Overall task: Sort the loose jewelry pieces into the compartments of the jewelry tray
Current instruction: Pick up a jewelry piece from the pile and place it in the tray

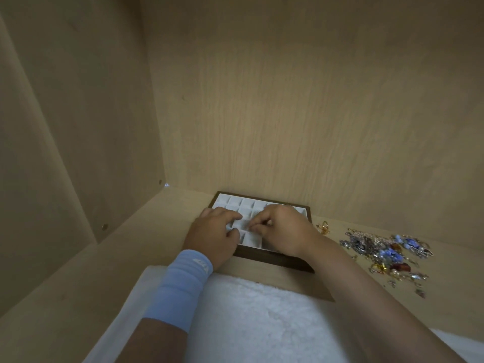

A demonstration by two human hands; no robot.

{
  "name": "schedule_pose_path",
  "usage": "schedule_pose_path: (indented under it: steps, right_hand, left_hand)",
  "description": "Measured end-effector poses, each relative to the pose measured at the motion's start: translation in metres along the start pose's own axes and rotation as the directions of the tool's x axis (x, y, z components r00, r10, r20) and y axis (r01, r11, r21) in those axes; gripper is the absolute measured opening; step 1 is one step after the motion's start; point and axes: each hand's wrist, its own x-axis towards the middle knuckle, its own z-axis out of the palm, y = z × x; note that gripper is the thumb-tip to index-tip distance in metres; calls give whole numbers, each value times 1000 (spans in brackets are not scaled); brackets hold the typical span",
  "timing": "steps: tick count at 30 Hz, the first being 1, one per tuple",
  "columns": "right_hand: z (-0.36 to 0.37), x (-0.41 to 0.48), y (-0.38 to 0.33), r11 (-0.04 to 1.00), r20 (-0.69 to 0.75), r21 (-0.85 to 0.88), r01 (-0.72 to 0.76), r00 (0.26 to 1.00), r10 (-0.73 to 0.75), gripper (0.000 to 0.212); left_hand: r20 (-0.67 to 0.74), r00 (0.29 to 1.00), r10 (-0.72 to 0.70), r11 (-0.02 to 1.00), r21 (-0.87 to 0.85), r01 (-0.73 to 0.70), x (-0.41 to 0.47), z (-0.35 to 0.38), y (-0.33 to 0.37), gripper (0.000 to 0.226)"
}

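Blue wristband (178, 286), logo illegible.

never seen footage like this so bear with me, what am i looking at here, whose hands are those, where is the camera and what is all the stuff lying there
There is no machine here. One wide-angle camera sits on a person's head and looks forward and down, so you see that person's own two arms reaching away from you.

The setting looks like the inside of a pale wooden cabinet. On its floor lies a jewelry tray: a dark wooden frame around a grid of small white compartments. Those in view look empty.

Both hands are over the tray. The left hand, with a light blue wristband on its forearm, rests on the tray's left part. The right hand has its fingertips pinched together over a middle compartment; whether they hold something is too small to tell.

To the right is the pile of loose jewelry, with blue, amber and silvery pieces. A white fluffy cloth lies nearest the person.
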Motion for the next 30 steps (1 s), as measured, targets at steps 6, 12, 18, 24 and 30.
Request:
schedule_pose_path:
  steps: [6, 12, 18, 24, 30]
  right_hand:
    - [-52, -50, 50, 980, -145, -114, -161, 979, 144, 18]
    - [-69, -90, 113, 941, -138, -174, -291, 953, 270, 25]
    - [-60, -94, 127, 955, -98, -185, -230, 972, 215, 23]
    - [-54, -89, 127, 936, -100, -306, -176, 983, 152, 21]
    - [-51, -87, 127, 931, -109, -316, -182, 982, 155, 17]
  left_hand:
    - [71, 994, 83, 992, -97, -76, -9, 19, 48, 33]
    - [197, 946, 256, 961, 58, -272, 2, 52, 111, 34]
    - [292, 926, 240, 957, 91, -276, 8, 99, 128, 42]
    - [172, 931, 323, 942, 35, -333, 11, 104, 120, 31]
    - [143, 929, 340, 939, 5, -344, 7, 104, 123, 31]
